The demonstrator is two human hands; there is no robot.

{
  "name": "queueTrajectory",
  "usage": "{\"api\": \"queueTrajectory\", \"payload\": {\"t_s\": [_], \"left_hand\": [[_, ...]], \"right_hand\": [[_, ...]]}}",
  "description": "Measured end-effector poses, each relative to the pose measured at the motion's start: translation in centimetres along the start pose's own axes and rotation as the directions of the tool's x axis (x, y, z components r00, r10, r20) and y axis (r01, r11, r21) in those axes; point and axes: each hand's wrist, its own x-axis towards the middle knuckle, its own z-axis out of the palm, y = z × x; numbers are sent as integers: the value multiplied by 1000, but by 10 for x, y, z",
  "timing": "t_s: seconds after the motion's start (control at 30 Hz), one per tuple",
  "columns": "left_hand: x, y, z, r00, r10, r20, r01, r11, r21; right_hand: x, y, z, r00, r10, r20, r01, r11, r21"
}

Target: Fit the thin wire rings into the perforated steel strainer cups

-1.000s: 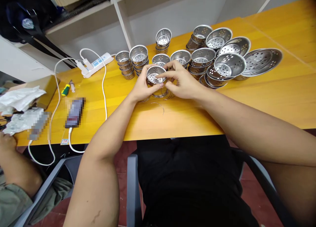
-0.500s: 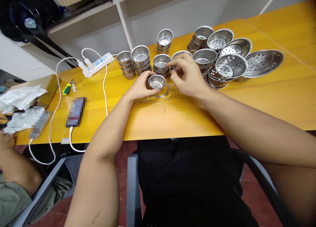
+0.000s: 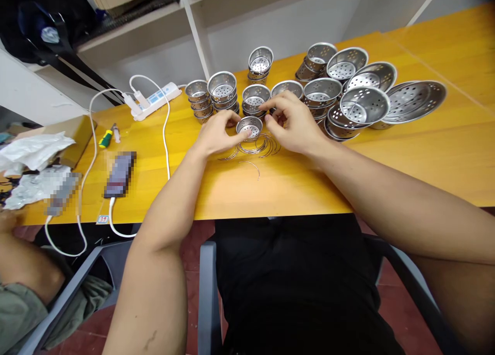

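Here, the left hand (image 3: 217,132) holds a perforated cup (image 3: 252,124) between thumb and fingers. The right hand (image 3: 294,122) curls nearby; its grip I cannot tell.

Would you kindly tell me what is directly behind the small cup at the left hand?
Behind the small cup is a stack of perforated cups; its lowest part is covered.

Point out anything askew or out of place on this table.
One thin curved wire lies by itself nearer the front edge of the table, apart from the loose wires by the small cup. At right, the front stack of perforated cups seems to lean, though lens stretch may exaggerate that. No spill or obvious damage shows.
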Motion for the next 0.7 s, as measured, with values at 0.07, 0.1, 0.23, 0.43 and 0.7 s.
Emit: {"api": "queueTrajectory", "payload": {"t_s": [0.07, 0.1, 0.23, 0.43, 0.7], "left_hand": [[4, -10, -11, 981, -12, -193, 23, 998, 54], [8, -19, -15, 949, -21, -316, 40, 998, 52], [25, -71, -27, 699, -55, -713, 60, 998, -18], [32, -115, -29, 520, -146, -842, 96, 989, -113], [35, -116, -22, 514, -148, -845, 75, 989, -128]], "right_hand": [[0, 1, 1, 1000, -3, -13, 3, 1000, 4], [1, 2, 2, 1000, -3, -13, 4, 1000, 2], [1, -1, -1, 997, 18, 70, -18, 1000, -11], [0, -8, -8, 984, 62, 170, -47, 995, -90], [-2, 1, -5, 980, 43, 197, -17, 991, -136]]}}
